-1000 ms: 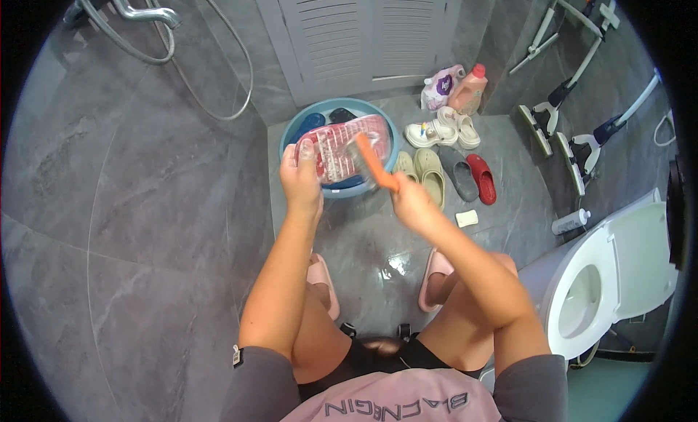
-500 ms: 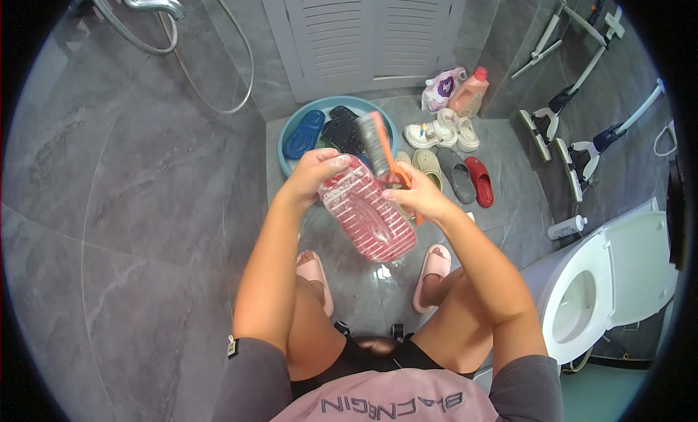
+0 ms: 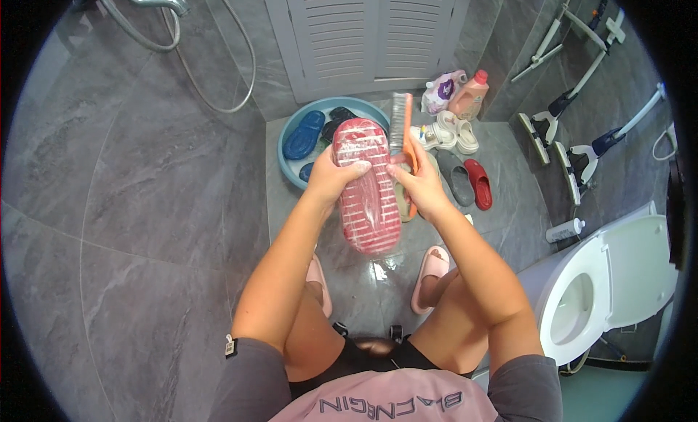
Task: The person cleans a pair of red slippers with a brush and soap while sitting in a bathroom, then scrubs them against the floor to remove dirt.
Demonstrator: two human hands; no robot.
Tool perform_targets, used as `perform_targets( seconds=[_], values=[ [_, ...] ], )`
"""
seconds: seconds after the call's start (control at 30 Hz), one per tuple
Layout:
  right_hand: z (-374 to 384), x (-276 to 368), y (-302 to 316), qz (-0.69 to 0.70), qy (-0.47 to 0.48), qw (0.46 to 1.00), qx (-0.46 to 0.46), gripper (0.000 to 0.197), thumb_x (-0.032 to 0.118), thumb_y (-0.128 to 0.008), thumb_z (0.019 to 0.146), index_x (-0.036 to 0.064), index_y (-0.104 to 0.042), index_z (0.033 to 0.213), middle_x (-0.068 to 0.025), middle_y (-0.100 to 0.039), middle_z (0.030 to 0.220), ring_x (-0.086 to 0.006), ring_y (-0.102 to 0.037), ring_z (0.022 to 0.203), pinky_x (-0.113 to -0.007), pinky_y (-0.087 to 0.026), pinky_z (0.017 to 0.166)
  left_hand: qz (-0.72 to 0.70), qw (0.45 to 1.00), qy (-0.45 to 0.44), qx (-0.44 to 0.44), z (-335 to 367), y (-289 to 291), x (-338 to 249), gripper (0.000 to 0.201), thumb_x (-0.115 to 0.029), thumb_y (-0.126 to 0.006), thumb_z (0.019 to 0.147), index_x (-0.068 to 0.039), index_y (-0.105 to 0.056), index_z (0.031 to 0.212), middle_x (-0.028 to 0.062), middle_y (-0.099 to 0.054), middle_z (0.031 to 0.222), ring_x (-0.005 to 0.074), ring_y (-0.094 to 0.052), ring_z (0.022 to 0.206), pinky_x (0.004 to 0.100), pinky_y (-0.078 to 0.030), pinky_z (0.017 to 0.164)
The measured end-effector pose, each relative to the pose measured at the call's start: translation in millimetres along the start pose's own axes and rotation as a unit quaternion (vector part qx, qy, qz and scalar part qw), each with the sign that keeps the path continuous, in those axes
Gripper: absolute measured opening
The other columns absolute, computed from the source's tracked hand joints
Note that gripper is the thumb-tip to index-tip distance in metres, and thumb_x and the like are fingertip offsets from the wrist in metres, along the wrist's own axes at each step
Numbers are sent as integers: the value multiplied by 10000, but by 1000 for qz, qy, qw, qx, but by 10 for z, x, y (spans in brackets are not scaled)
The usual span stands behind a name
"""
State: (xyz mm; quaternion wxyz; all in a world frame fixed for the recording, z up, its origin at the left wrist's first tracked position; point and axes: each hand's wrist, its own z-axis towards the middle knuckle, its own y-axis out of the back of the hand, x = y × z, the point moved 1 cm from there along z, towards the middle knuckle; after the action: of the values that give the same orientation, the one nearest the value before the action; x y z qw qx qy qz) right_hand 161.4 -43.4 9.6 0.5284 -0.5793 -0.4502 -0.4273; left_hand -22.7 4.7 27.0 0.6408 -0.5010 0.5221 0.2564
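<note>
A red slipper (image 3: 369,211) is held up in front of me with its ribbed sole facing me and white suds in the grooves. My left hand (image 3: 333,176) grips its left edge, thumb on the sole. In my right hand (image 3: 423,180) is an orange scrub brush (image 3: 407,124) with grey bristles, pointing away and turned toward the slipper's right side. The right thumb reaches to the slipper's right edge. Beyond the slipper stands a blue basin (image 3: 291,171), partly hidden, holding a blue slipper (image 3: 304,134) and a dark slipper (image 3: 338,119) in water.
Right of the basin are white clogs (image 3: 458,131), a grey shoe (image 3: 456,178) and a red clog (image 3: 478,183). A pink bottle (image 3: 470,94) stands behind them. Mops (image 3: 582,164) lean at the right wall, above a toilet (image 3: 574,305). A shower hose (image 3: 247,65) hangs at the left.
The slipper has turned more upright and shifted slightly away. The brush has moved off the sole's top to its right side, its bristles now facing left. Both hands keep hold.
</note>
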Motion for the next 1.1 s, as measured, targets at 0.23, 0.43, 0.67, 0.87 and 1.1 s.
perform_targets(
  seconds=[0.23,0.43,0.67,0.87,1.1],
  values=[
    [-150,-118,-132,-435,272,858,-36,505,196,-549,936,213,-415,1423,-199,-608,949,-368,-614,881,-401,-489,790,39,991,-69,-109,92,208,-62,416,7,-670,755,-8,-542,1150,84,-650,1021,183,-651,884,327,-525,822],
    [-3,29,-70,-440,286,846,-91,512,186,-550,935,208,-407,1427,-187,-608,921,-361,-614,820,-413,-492,725,213,971,-106,-21,102,99,134,468,-29,-705,693,-12,-544,1132,61,-650,998,147,-635,893,294,-496,826],
    [-197,-113,-164,-472,295,830,-49,532,165,-538,942,188,-370,1446,-205,-604,893,-371,-615,826,-425,-480,716,182,972,-128,-78,128,172,-57,514,-5,-672,726,-8,-506,1212,79,-638,1047,156,-635,928,312,-503,846],
    [-92,92,-81,-421,307,847,-106,537,159,-534,946,179,-359,1453,-214,-603,897,-371,-617,830,-413,-484,716,426,897,-99,-55,27,-98,15,523,-199,-723,661,-5,-543,1111,188,-674,985,296,-669,905,376,-504,806],
    [-133,-142,-276,-442,290,846,-67,564,188,-531,945,208,-321,1467,-228,-599,901,-415,-603,775,-454,-491,696,403,901,-113,-113,81,59,12,422,-199,-704,678,-36,-544,1033,189,-679,905,349,-668,856,397,-511,761]
  ],
)
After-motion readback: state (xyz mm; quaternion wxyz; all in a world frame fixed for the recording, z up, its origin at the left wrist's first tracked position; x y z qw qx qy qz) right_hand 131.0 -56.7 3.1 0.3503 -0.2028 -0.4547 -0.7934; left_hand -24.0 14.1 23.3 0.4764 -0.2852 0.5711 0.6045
